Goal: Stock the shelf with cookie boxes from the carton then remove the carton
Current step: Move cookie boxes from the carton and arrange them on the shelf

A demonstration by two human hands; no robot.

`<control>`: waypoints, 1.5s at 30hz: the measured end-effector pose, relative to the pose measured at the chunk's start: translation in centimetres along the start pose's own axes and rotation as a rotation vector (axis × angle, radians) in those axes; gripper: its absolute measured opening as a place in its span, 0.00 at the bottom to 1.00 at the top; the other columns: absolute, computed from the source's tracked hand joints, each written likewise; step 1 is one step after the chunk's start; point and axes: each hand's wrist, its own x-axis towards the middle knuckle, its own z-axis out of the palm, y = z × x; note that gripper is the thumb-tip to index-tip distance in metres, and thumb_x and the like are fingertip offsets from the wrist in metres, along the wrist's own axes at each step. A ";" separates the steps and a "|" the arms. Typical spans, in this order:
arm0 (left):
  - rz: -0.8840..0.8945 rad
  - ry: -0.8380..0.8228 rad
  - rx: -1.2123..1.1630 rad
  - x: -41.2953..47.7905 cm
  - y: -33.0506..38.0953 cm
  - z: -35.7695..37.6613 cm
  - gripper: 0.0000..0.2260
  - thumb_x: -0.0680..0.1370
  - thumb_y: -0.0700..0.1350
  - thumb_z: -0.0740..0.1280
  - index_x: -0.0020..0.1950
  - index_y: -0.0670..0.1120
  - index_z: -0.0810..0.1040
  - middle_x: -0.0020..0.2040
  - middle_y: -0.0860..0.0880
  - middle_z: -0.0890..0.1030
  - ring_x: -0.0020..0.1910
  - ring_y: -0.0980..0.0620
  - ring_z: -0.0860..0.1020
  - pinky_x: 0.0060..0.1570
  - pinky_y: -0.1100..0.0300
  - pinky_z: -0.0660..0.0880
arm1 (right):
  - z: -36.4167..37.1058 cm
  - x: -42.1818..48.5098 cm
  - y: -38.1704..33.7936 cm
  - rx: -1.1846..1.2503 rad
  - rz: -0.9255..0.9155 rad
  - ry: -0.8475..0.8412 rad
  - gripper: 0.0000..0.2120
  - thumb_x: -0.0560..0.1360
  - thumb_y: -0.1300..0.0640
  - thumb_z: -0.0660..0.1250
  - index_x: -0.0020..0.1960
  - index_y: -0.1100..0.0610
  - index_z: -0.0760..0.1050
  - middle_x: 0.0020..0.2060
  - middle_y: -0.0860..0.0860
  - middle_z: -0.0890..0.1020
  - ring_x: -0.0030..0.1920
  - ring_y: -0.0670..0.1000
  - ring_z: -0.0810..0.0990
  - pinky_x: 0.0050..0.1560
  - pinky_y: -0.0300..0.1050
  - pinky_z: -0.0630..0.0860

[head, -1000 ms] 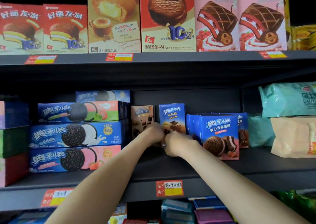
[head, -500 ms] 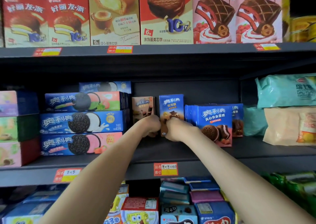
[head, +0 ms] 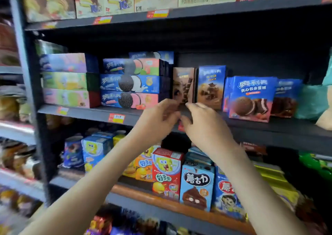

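A brown cookie box [head: 183,84] and a blue cookie box [head: 211,86] stand upright side by side on the middle dark shelf [head: 280,127]. My left hand [head: 159,118] and my right hand [head: 203,124] hover close together at the shelf's front edge, just below and in front of these two boxes. Both hands have loosely curled, parted fingers and hold nothing. My left fingertips overlap the brown box's lower edge; I cannot tell whether they touch it. No carton is in view. The picture is blurred by motion.
Stacked long cookie boxes [head: 133,84] fill the shelf to the left, and blue cake boxes [head: 251,98] stand to the right. Snack boxes [head: 168,173] line the shelf below, and pie boxes [head: 115,1] the shelf above. A grey upright [head: 23,69] stands at the left.
Both hands have let go of the blue box and drawn back from it to the shelf's front edge. The view has swung left and down, showing the lower shelf.
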 end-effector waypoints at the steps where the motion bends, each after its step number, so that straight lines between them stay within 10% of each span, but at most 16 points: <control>1: 0.002 0.009 -0.009 -2.3 -0.3 -0.4 0.12 0.78 0.42 0.65 0.62 0.45 0.76 0.52 0.52 0.81 0.51 0.60 0.79 0.53 0.72 0.72 | 0.6 -1.7 -0.7 0.042 -0.021 -0.005 0.18 0.79 0.53 0.58 0.68 0.55 0.68 0.64 0.51 0.74 0.64 0.55 0.71 0.57 0.49 0.71; 11: -0.634 0.103 0.127 -24.2 -12.6 -2.2 0.11 0.79 0.38 0.61 0.59 0.44 0.78 0.51 0.49 0.82 0.50 0.55 0.79 0.47 0.72 0.71 | 17.3 -14.2 -10.4 0.220 -0.349 -0.460 0.13 0.80 0.57 0.56 0.63 0.57 0.70 0.59 0.53 0.76 0.61 0.55 0.71 0.54 0.47 0.68; 16: -1.125 0.121 0.137 -36.5 -22.4 -2.4 0.10 0.79 0.41 0.62 0.57 0.41 0.79 0.53 0.42 0.83 0.54 0.44 0.80 0.56 0.53 0.74 | 29.7 -21.1 -16.1 0.175 -0.445 -0.846 0.13 0.80 0.54 0.56 0.59 0.60 0.73 0.57 0.56 0.77 0.62 0.58 0.72 0.59 0.51 0.68; 25: -1.659 0.010 0.200 -58.7 -35.2 -2.4 0.12 0.80 0.43 0.58 0.59 0.44 0.78 0.55 0.43 0.82 0.54 0.45 0.79 0.49 0.61 0.71 | 50.9 -35.0 -20.2 0.078 -0.462 -1.291 0.16 0.80 0.52 0.58 0.63 0.59 0.71 0.60 0.55 0.76 0.63 0.57 0.71 0.57 0.49 0.71; 37: -2.027 -0.075 0.109 -84.0 -49.4 12.8 0.12 0.79 0.42 0.57 0.59 0.44 0.76 0.57 0.45 0.81 0.55 0.47 0.77 0.49 0.59 0.70 | 74.9 -56.2 -11.1 -0.163 -0.406 -1.767 0.25 0.80 0.51 0.58 0.74 0.57 0.59 0.70 0.54 0.67 0.70 0.56 0.65 0.67 0.51 0.65; 45: -2.032 -0.234 0.107 -96.5 -56.1 23.5 0.17 0.78 0.45 0.62 0.67 0.45 0.69 0.61 0.45 0.73 0.61 0.47 0.71 0.56 0.57 0.70 | 90.3 -67.7 -10.2 -0.049 -0.501 -1.773 0.31 0.79 0.54 0.62 0.77 0.56 0.50 0.74 0.52 0.60 0.74 0.54 0.57 0.71 0.50 0.59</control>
